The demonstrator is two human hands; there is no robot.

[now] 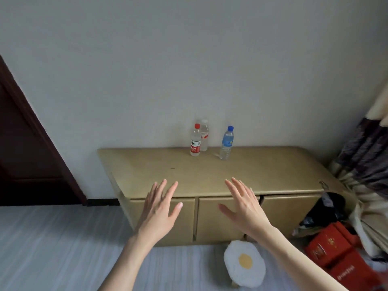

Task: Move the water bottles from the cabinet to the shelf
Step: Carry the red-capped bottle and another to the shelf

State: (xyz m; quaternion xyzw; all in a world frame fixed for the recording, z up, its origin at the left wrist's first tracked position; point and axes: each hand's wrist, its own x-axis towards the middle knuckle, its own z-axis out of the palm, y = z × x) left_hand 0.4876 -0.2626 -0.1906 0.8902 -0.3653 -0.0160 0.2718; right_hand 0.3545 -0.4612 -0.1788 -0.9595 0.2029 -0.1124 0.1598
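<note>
On the cabinet (210, 171), three water bottles are found upright at the back edge against the wall, ahead of and beyond both hands. The left hand (159, 208) and right hand (244, 206) are held apart, fingers spread, nothing gripped. The red-capped bottle (195, 141) touches or overlaps a white-capped bottle (204, 134) behind it. The blue-capped bottle (227, 142) stands apart, judged nearer the right hand. All are clear plastic.

Egg-shaped cushion (244, 263), red boxes (333, 250), curtain (365, 156)
</note>
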